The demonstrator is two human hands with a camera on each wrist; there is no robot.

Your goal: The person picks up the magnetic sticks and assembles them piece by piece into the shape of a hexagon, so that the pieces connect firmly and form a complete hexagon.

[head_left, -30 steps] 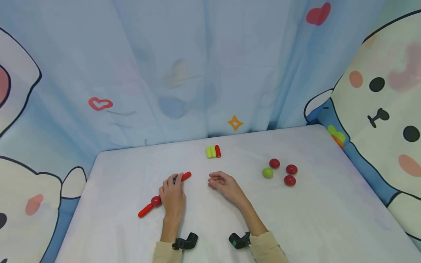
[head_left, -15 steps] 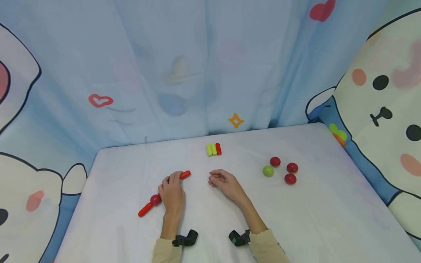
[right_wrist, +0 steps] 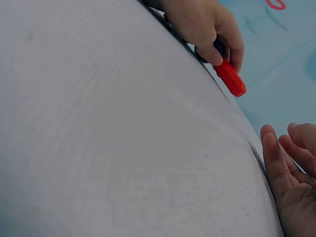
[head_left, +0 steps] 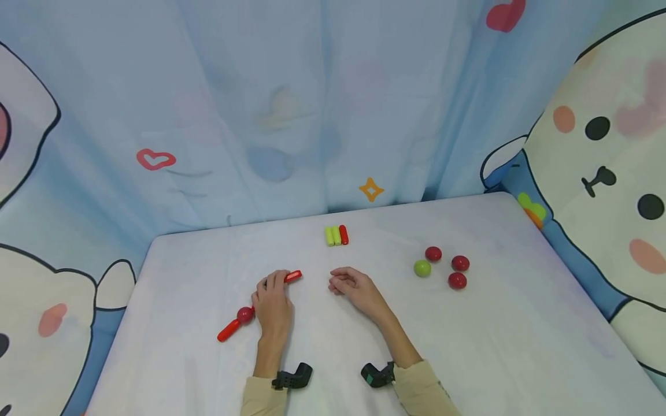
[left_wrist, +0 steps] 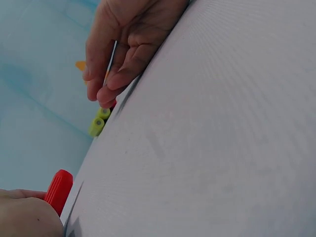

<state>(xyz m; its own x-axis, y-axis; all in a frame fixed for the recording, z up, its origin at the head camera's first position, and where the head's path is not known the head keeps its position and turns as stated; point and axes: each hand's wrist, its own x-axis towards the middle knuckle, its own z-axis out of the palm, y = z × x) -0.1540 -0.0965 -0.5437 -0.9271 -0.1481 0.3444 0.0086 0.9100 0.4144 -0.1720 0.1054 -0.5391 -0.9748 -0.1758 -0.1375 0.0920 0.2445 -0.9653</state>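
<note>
My left hand (head_left: 273, 306) grips a row of red toy building sticks and balls. A red stick (head_left: 293, 276) sticks out past its fingertips. At the other side of the hand are a dark red ball (head_left: 245, 315) and a second red stick (head_left: 228, 330); the stretch under the palm is hidden. The right wrist view shows a dark blue ball (right_wrist: 219, 46) between thumb and fingers, at the stick's end. My right hand (head_left: 359, 292) rests with loosely bent fingers to the right of the row and holds nothing.
Two lime green sticks (head_left: 333, 236) and a red stick (head_left: 344, 234) lie side by side near the table's back edge. To the right, a green ball (head_left: 422, 268) sits among several dark red balls (head_left: 460, 263). A blue patterned curtain (head_left: 291, 115) hangs behind the white table (head_left: 494, 346).
The stick's end beyond my left fingers has turned and now shows a pale strip. The dark ball seen between those fingers earlier is covered in the head view. My right hand keeps its place.
</note>
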